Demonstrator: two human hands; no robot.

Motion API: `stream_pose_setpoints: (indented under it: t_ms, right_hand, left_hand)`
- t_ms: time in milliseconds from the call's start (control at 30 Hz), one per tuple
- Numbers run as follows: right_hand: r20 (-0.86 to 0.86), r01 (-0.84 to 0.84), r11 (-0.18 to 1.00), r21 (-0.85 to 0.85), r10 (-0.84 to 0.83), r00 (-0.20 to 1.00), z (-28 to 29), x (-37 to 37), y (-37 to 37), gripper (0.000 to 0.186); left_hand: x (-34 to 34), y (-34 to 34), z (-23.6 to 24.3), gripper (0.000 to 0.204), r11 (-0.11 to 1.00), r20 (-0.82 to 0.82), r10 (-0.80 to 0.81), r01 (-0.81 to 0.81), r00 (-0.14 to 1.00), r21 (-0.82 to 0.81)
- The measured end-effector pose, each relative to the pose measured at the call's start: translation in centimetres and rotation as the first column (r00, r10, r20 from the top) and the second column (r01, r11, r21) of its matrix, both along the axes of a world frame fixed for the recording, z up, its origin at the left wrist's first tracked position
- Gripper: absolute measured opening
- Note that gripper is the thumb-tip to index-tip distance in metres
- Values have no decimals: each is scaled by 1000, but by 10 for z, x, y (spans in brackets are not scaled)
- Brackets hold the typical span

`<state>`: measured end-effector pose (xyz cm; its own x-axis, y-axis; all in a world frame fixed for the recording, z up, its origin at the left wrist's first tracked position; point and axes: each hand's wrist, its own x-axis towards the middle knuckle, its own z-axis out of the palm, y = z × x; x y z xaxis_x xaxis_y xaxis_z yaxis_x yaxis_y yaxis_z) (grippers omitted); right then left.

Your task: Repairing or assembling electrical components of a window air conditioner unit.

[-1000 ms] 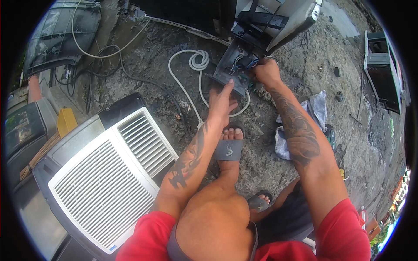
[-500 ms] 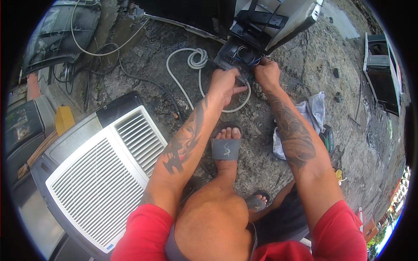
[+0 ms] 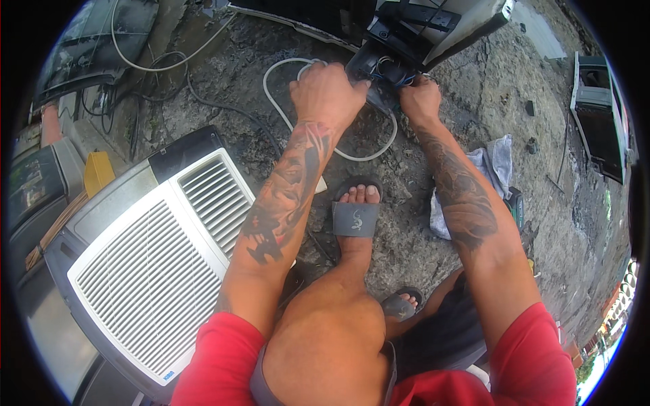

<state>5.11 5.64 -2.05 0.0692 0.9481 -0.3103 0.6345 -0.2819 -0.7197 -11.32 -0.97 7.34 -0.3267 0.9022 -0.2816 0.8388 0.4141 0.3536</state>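
A dark metal control box point(image 3: 382, 64) with exposed wires sits at top centre, attached to a larger appliance casing point(image 3: 467, 27). My left hand point(image 3: 328, 95), back uppermost, has curled fingers at the box's left side, over the looped white cable point(image 3: 274, 101); what they grip is hidden. My right hand point(image 3: 420, 101) is closed at the box's right edge, beside the wires, its fingertips hiding whatever they hold. A loop of white cable hangs between both hands, and my sandalled foot point(image 3: 355, 216) is just below it.
A white air-conditioner front grille point(image 3: 152, 284) lies at lower left, near a yellow piece point(image 3: 98, 172). A light cloth point(image 3: 497, 162) with a green-and-black tool point(image 3: 514, 210) is right of my arm. Dark cables point(image 3: 223, 105) cross the rough ground. Another casing point(image 3: 596, 115) stands at right.
My left hand has moved up and left from the front of the box and turned, its back now uppermost with fingers curled. My right hand stays at the box, shifted slightly.
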Motion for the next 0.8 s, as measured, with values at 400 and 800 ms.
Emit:
stream_pose_setpoints:
  t_ms: [400,800]
  right_hand:
    - [-244,42,999,29,-34,969,-25,5,-2,25]
    - [-300,-18,999,-38,6,954,-6,-5,-1,23]
  left_hand:
    - [-7,52,-28,29,616,-283,-674,730,683,296]
    - [-14,61,-50,20,523,-311,-731,791,608,318]
